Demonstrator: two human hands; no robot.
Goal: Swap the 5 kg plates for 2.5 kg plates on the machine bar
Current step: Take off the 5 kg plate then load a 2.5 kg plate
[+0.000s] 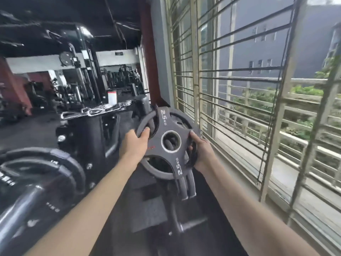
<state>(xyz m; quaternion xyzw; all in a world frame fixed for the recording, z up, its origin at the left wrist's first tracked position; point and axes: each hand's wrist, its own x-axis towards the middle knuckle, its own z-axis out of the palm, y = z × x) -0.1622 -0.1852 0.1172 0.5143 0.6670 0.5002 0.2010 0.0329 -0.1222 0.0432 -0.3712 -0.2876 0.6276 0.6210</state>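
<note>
A dark grey plate marked 2.5 kg (167, 124) is held upright in front of me, its three-spoke face and steel-ringed centre hole turned toward the camera. My left hand (133, 145) grips its left rim, thumb on the front. My right hand (200, 151) clasps the right rim, fingers curled through a grip slot. Behind and below the plate several more thin plates (185, 187) stand on edge on a rack. At the lower left a large black plate (42, 174) sits on a thick bar (20, 209), blurred.
A barred window (239, 89) runs along the right side with a pale sill below it. Black machine frames (88, 137) stand left of the plate, with chrome handles (96, 111) on top. More gym machines fill the background on the left.
</note>
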